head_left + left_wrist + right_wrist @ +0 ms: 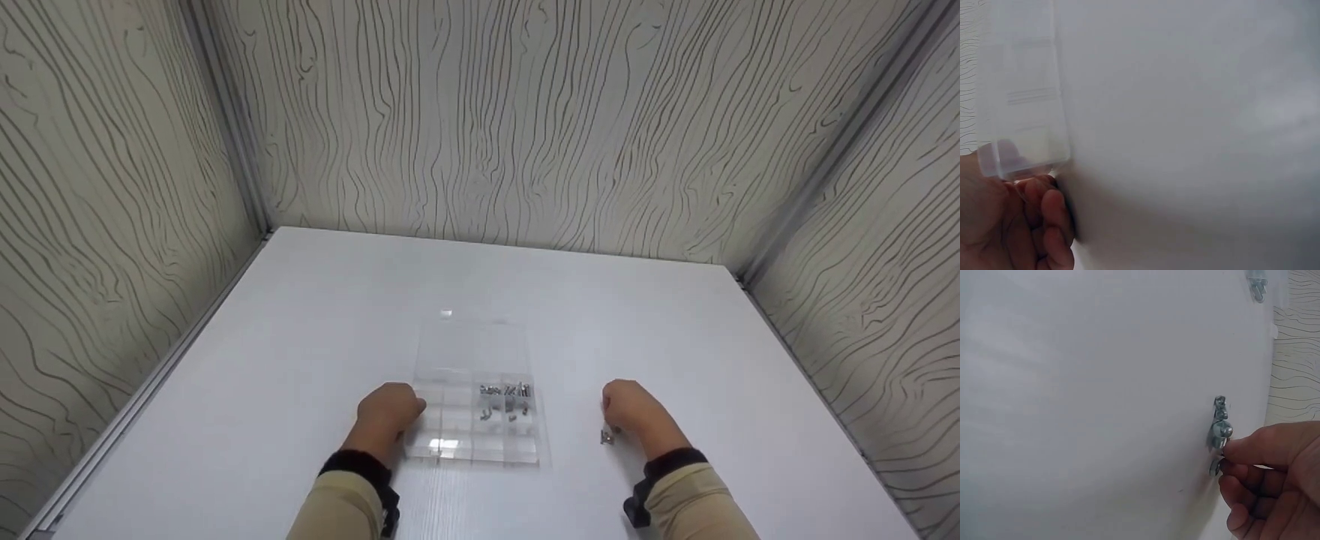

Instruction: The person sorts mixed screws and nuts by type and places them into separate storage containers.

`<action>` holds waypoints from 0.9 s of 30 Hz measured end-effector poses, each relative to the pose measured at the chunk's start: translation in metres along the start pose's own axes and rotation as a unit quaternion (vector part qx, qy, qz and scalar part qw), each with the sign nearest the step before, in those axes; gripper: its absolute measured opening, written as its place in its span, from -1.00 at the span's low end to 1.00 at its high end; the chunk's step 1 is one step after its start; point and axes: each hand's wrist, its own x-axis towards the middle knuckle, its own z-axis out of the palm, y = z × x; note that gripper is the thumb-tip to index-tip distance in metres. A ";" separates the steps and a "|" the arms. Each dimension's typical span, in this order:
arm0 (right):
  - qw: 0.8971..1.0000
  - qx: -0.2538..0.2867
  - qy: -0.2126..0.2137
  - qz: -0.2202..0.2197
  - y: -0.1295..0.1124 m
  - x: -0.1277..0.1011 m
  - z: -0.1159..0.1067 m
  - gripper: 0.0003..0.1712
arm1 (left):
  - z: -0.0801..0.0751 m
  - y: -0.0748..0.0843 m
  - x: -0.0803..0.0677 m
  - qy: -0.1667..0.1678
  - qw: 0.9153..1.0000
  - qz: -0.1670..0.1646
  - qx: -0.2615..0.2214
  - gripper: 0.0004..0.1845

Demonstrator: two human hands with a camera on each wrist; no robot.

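Note:
A clear plastic compartment box (456, 421) lies on the white table with its transparent lid (472, 345) laid back. My left hand (388, 411) grips the box's left side, thumb on the rim; in the left wrist view its fingers (1057, 211) curl beneath a corner. Small shiny metal fasteners (512, 390) sit in compartments at the box's right. Over to the right, my right hand (636, 414) is down at a small pile of silvery metal fasteners (1220, 422). Its thumb and index fingertip pinch at one metal fastener (1216, 467) at the pile's near end.
The white table (300, 337) spreads around the box and the pile. Wood-grain patterned panels (480, 127) stand along its back and both sides, with grey metal posts (229, 120) at the corners.

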 end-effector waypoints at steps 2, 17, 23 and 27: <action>1.000 -0.001 -0.003 0.004 0.000 0.001 0.001 -0.89 | -0.001 0.001 -0.001 0.004 1.000 -0.001 -0.002 -0.68; 0.995 0.050 0.072 -0.056 -0.053 0.007 -0.007 -0.89 | -0.003 0.004 -0.005 -0.011 1.000 -0.012 -0.007 -0.66; 0.987 0.053 0.083 -0.127 -0.093 0.002 -0.006 -0.91 | -0.002 0.002 -0.004 -0.010 1.000 -0.011 -0.011 -0.66; 0.981 0.045 0.071 -0.173 -0.117 -0.003 -0.002 -0.91 | -0.002 0.001 -0.004 0.000 1.000 -0.005 -0.006 -0.67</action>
